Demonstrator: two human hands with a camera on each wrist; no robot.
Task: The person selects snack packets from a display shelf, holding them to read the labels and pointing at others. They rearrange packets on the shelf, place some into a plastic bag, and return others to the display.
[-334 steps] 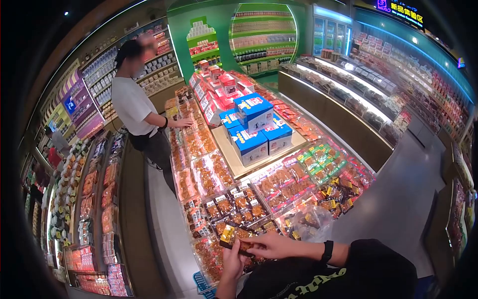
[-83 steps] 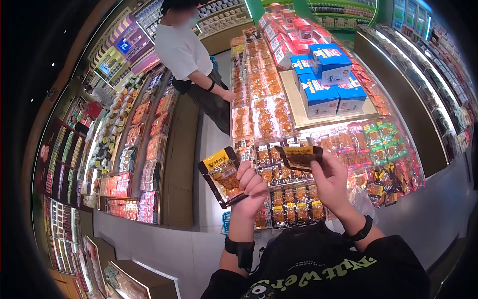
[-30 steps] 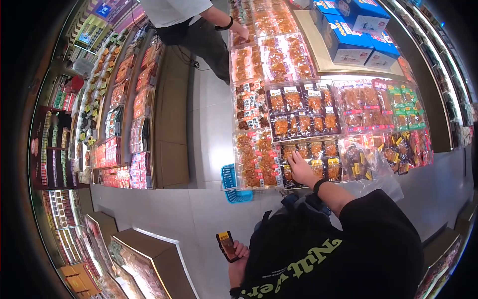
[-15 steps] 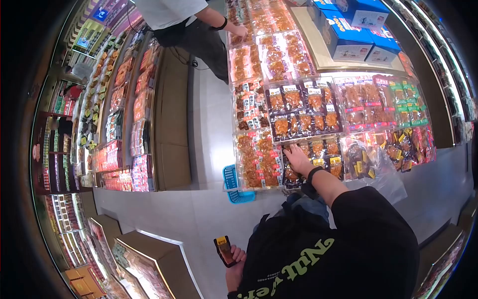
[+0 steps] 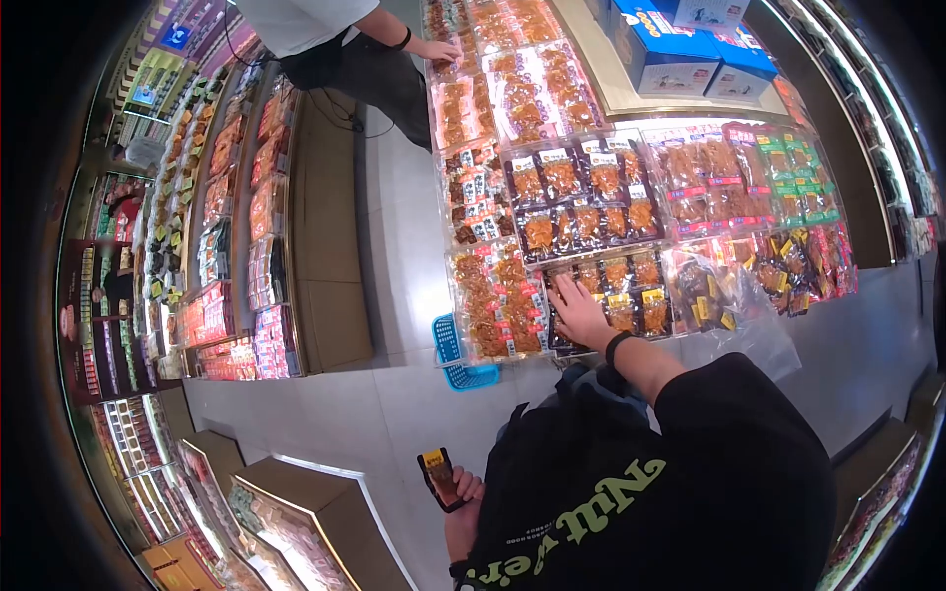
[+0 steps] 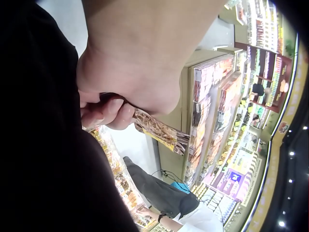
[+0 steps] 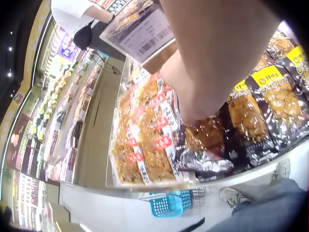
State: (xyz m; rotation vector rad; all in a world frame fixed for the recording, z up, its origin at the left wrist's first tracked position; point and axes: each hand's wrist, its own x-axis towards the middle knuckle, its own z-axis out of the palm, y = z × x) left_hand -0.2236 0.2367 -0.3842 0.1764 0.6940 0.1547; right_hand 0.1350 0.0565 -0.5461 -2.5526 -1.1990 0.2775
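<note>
My left hand [image 5: 467,487] is low beside my body and grips a flat snack packet [image 5: 439,477], black with a yellow top and a clear window onto brown food. In the left wrist view, that packet [image 6: 164,133] sticks out past curled fingers [image 6: 114,114]. My right hand [image 5: 581,317] rests on the near row of black-and-yellow snack packets [image 5: 623,307] in the display, fingers extended over the left end. The right wrist view has brown food packets [image 7: 244,116] right beside the hand [image 7: 190,104], whose fingertips are hidden.
Red-and-white packets [image 5: 501,295] lie left of my right hand. To its right, a clear plastic bag [image 5: 764,325] hangs at the display edge. A blue basket [image 5: 471,376] stands below the front corner. Another person [image 5: 365,74] reaches over the display's far left side.
Earlier, each hand held a packet up. The right hand has since gone down onto the display packets without its packet; the left has lowered, still gripping one. Recently the view has shifted slightly.
</note>
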